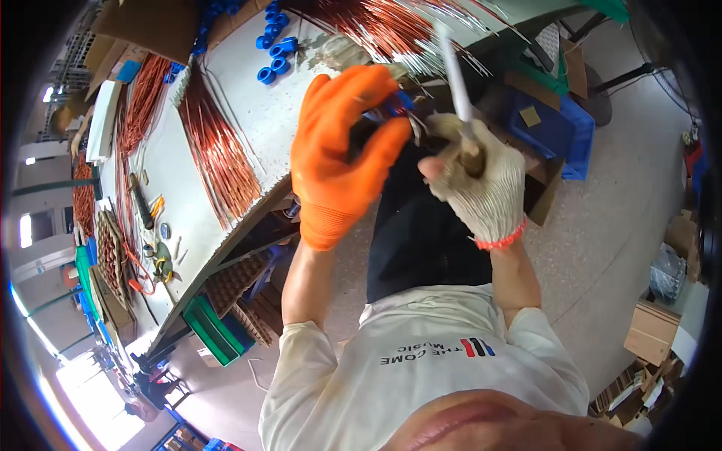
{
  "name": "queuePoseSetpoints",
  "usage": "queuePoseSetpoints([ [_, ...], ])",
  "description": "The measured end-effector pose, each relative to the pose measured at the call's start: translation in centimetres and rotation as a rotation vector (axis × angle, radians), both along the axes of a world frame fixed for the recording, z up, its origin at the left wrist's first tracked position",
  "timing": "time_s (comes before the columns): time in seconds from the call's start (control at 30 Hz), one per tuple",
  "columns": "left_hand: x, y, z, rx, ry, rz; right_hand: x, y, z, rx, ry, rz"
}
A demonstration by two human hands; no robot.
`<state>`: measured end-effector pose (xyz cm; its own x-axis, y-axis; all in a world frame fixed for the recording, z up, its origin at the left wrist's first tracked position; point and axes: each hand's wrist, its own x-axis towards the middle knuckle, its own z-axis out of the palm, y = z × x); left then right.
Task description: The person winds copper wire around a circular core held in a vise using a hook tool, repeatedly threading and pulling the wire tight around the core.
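Observation:
My left hand (342, 154), in an orange glove, is raised past the table edge with its fingers curled around a small blue part (401, 102) that has thin silvery wire ends sticking out. The glove covers most of that part. Close beside it is my right hand (479, 169), in a white knit glove with a red cuff. It grips a long whitish stick-like tool (454, 75) that points up and away from me and is smeared by motion. The tool's exact kind does not show. Several blue ring-shaped parts (280, 64) lie on the table beyond my left hand.
Copper-coloured wire bundles (218, 150) lie across the white table (248, 98), with another wire bundle (376, 26) at the far side. Hand tools (162, 263) sit at the table's left. A blue crate (579, 139) stands on the floor to the right, near a fan (662, 56).

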<state>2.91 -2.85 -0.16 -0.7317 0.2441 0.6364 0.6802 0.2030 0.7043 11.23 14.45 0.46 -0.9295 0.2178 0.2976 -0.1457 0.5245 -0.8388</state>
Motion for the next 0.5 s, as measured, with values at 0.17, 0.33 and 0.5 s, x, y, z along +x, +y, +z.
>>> queuePoseSetpoints([
  [0.17,-0.6,-0.9,1.1,-0.093,0.174,-0.072,-0.8,-1.0,0.2,-0.427,-0.102,0.063],
  [0.33,-3.3,-4.7,1.3,-0.170,0.054,0.277,-3.8,3.4,2.6,-0.385,-0.147,-0.121],
  [0.5,-10.9,-10.0,0.1,-0.689,0.177,0.471,-15.8,12.7,2.1,0.171,0.128,-0.436],
])
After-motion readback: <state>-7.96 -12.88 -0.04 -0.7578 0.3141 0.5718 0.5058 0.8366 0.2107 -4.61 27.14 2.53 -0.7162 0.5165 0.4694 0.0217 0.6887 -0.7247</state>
